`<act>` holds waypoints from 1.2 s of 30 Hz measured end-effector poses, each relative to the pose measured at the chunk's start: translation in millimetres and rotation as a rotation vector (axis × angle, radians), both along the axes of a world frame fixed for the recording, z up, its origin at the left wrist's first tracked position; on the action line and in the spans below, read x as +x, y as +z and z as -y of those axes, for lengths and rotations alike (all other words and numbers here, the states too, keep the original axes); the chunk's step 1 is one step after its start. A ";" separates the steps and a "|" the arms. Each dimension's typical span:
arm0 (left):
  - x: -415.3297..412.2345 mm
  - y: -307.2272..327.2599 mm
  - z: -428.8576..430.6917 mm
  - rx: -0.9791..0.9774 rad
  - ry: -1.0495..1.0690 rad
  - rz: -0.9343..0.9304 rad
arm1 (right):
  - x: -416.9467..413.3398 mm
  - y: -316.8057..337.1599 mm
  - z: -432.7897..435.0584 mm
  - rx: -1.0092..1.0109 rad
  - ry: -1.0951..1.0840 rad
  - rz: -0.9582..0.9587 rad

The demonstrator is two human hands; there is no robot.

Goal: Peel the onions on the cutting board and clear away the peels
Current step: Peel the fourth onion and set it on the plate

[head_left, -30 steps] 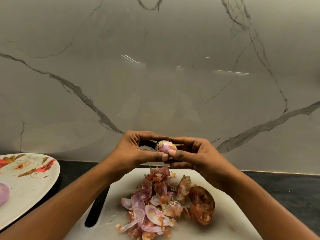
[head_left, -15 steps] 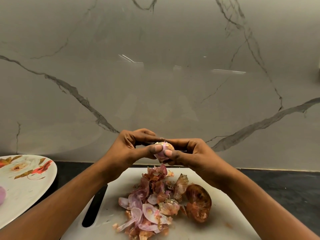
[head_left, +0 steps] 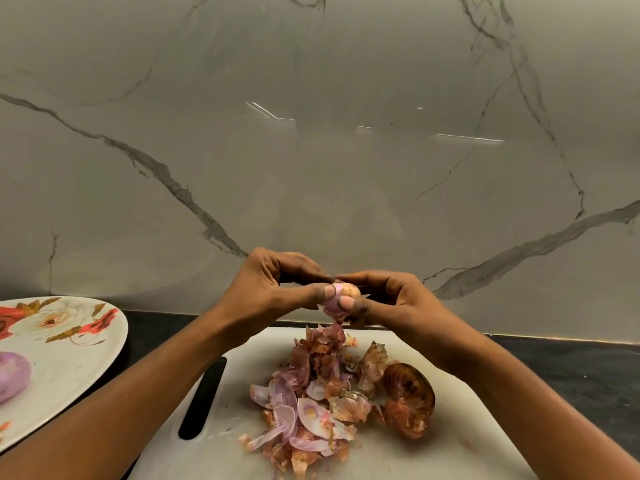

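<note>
Seen from the head camera, both hands are raised a little above the far edge of the white cutting board [head_left: 467, 410], meeting around one small onion [head_left: 341, 296]. The left hand [head_left: 273, 289] pinches it from its side, thumb pressed on the pale pink flesh and fingers curled over the top. The right hand [head_left: 391, 299] grips it from the other side, thumb on the front and fingers bent round the back. The onion looks partly bare: pink below, a patch of brown skin near the top, and a scrap of skin hanging under the thumbs.

Directly beneath the hands, a heap of peels [head_left: 311, 400] lies in the middle of the board, papery brown pieces mixed with purple and white layers. Just beside the heap, on its right and touching its edge, sits a bigger onion in its brown skin [head_left: 408, 400]. A dark handle slot [head_left: 204, 396] is cut into the board's left side, close to the left forearm.

Left of the board, on the dark worktop [head_left: 571, 372], stands a white plate with red flowers [head_left: 69, 368]. One peeled purple onion [head_left: 12, 375] rests on it at the picture's left edge, partly cut off from sight. Behind everything rises a grey marble wall [head_left: 311, 168] with dark veins.
</note>
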State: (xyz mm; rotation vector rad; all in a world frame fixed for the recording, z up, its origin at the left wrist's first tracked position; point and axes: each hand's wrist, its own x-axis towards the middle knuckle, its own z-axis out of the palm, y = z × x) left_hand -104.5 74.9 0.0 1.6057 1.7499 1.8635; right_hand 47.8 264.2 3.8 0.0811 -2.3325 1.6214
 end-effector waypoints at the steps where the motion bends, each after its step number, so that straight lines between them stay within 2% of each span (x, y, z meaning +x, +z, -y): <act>1: 0.4 -0.7 -0.3 0.007 0.007 0.003 | 0.1 0.1 -0.7 0.017 -0.007 -0.001; 7: -2.7 -2.8 -4.0 0.035 0.010 0.054 | 1.3 0.0 -2.6 0.070 -0.013 -0.019; 12: -2.2 -3.4 -5.4 0.044 0.081 0.001 | 0.9 1.7 -3.6 0.076 -0.018 -0.035; 18: -3.9 0.0 0.5 -0.005 0.051 -0.126 | 2.2 1.4 -3.8 0.089 -0.026 -0.025; 26: -6.6 -2.8 -2.6 -0.002 0.103 -0.130 | 1.3 1.7 -4.1 0.141 -0.035 -0.015; 36: -3.5 -1.1 -0.9 0.008 0.052 -0.105 | 3.4 2.8 -5.4 0.134 -0.051 -0.029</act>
